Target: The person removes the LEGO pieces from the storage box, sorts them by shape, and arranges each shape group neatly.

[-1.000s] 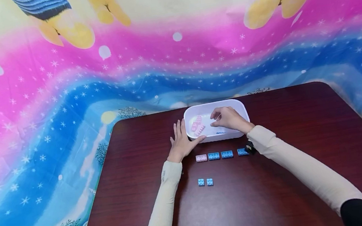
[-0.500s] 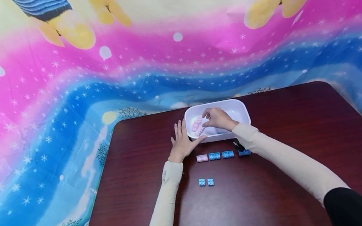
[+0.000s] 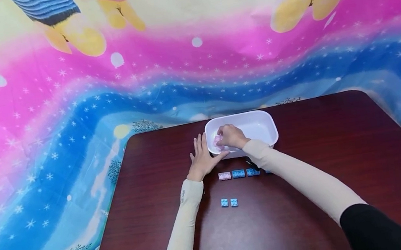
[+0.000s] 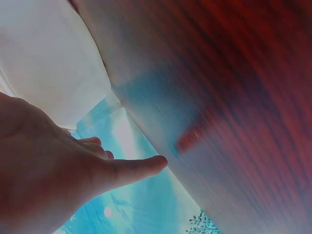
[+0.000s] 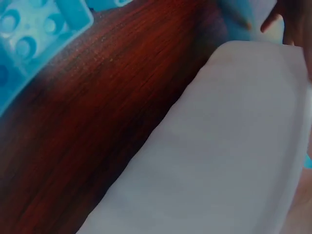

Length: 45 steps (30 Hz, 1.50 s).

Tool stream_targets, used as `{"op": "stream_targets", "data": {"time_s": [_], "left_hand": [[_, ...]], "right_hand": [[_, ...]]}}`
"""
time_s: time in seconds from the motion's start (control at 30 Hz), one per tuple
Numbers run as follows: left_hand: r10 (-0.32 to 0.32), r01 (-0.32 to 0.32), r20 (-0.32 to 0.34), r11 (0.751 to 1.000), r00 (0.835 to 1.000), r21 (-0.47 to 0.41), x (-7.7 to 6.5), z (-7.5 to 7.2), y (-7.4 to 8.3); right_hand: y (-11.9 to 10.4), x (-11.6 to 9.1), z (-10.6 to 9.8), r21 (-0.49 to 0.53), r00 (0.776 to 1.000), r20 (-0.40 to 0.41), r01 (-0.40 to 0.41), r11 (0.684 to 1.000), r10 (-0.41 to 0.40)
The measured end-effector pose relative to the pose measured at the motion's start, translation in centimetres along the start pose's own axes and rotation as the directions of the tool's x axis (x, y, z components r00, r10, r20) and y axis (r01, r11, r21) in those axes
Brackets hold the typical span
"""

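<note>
At the far side of the table stands a white plastic box (image 3: 263, 127), with pink building bricks (image 3: 218, 144) lying at its left end. My right hand (image 3: 234, 136) reaches into it, bent fingertips at those bricks; whether they pinch one is hidden. Fingers spread, my left hand (image 3: 201, 160) rests against the box's left front corner. In the left wrist view that hand (image 4: 53, 168) has its thumb stretched out beside the box wall (image 4: 48, 58). The right wrist view shows mostly the box's outer wall (image 5: 209, 146) and a studded blue brick (image 5: 36, 36).
In front of the box runs a row with a pink brick (image 3: 224, 176) and blue bricks (image 3: 238, 173), its right end partly covered by my right forearm. Two small light blue bricks (image 3: 229, 202) lie nearer on the dark wooden table (image 3: 318, 126). A printed cloth (image 3: 193, 67) hangs behind.
My right hand has moved left and down inside the box, from its middle to the pink bricks. The left hand stays in place, and so do the bricks on the table.
</note>
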<state>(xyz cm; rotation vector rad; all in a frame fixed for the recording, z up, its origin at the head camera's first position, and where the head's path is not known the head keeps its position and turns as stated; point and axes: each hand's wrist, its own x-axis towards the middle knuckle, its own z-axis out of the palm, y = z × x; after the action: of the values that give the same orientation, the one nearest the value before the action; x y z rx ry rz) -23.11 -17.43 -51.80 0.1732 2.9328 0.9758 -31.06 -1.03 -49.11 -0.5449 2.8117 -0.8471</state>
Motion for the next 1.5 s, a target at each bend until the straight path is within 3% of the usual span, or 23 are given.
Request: {"op": "stream_targets", "data": {"time_s": [0.57,0.8,1.1,1.5], "left_hand": [[-0.012,0.012,0.008,1.000,1.000,0.015,0.6,0.4,-0.5],[-0.004,0.004,-0.005,1.000,1.000,0.005,0.4,0.2,-0.2],[-0.009,0.009,0.001,1.000,1.000,0.015,0.4,0.2,-0.3],[-0.011,0.011,0.013,1.000,1.000,0.024,0.7,0.5,-0.7]], "right_hand": [[-0.6,0.9,1.1,-0.105,1.000,-0.016,-0.004,0.995,0.002],[-0.3,1.7,0.1,-0.112,0.996,-0.038,0.078,0.991,-0.082],[0.4,2.5,-0.7,-0.117,0.978,0.090,0.196,0.974,-0.186],[0.7,3.0,-0.6,-0.123,0.955,0.161,0.271,0.955,-0.250]]}}
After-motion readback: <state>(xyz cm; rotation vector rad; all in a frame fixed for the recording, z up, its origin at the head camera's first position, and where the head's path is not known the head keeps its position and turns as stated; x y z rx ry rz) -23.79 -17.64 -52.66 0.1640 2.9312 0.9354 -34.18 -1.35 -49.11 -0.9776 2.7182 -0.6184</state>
